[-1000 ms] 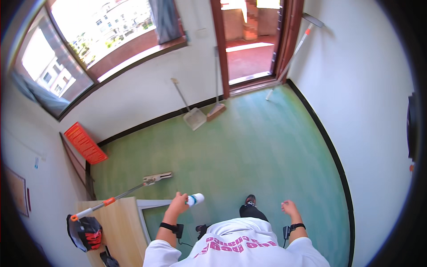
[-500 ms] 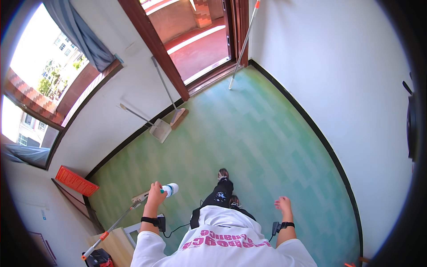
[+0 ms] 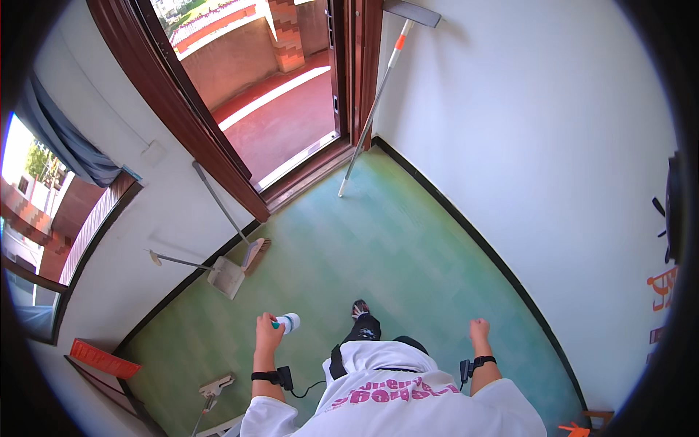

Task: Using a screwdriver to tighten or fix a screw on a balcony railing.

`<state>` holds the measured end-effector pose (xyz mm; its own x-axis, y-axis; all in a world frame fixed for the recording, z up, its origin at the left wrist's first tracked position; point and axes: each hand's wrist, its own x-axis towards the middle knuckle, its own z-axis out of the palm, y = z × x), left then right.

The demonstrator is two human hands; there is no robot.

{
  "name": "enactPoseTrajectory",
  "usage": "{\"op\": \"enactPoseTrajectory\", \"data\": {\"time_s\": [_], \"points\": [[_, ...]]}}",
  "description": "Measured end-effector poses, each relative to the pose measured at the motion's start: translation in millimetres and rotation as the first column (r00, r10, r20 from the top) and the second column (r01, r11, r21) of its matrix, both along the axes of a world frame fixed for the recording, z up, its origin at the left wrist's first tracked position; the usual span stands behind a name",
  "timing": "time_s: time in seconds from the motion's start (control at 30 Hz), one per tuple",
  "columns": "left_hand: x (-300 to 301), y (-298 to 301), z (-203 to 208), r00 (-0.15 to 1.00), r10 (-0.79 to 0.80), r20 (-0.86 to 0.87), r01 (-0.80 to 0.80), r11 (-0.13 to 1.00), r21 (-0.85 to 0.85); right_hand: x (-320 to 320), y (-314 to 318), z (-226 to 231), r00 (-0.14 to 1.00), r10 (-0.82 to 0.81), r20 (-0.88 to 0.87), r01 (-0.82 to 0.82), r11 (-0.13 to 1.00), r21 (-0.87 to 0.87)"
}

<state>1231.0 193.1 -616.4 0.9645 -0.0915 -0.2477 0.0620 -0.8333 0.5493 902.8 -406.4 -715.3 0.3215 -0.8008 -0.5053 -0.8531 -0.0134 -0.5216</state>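
My left hand is closed around a white bottle with a teal neck, tilted sideways over the green floor. The fingers hide part of the bottle. To the right, my right hand hangs over the floor with its fingers curled in, and nothing shows in it. Each wrist wears a black strap with a small device. A foot in a dark shoe shows ahead of my body.
A flat mop leans head-up beside the open doorway. Along the left wall stand a broom and a dustpan. Another flat mop is at lower left, near a red sign. Orange items show at far right.
The view has moved forward and tilted up, bringing the doorway, broom and dustpan lower in the picture. My right hand's fingers have curled in; the left still holds the bottle.
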Motion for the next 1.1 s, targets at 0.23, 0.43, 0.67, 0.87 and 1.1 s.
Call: {"op": "enactPoseTrajectory", "data": {"time_s": [0.23, 0.43, 0.67, 0.87, 1.1], "points": [[131.0, -66.4, 15.2, 0.995, -0.075, 0.071, 0.082, 0.992, -0.092, 151.7, -67.4, 21.2, 0.934, -0.225, 0.277, 0.304, 0.908, -0.288], [226.0, -114.4, 29.5, 0.994, -0.038, 0.101, 0.048, 0.994, -0.101, 308.8, -88.3, 0.2, 0.926, -0.146, 0.347, 0.195, 0.974, -0.111], [357.0, -153.4, 60.0, 0.985, 0.145, 0.094, -0.136, 0.986, -0.100, 533.1, -94.4, -7.0, 0.876, -0.335, 0.346, 0.177, 0.892, 0.415], [491.0, -199.5, 139.5, 0.965, 0.184, 0.185, -0.167, 0.981, -0.103, 716.1, -91.6, 33.7, 0.953, -0.149, 0.265, -0.064, 0.755, 0.653], [694.7, -230.0, 154.6, 0.937, 0.191, 0.294, -0.117, 0.961, -0.252, 945.1, -23.6, 81.4, 0.937, -0.032, 0.347, -0.286, 0.495, 0.820]]}}
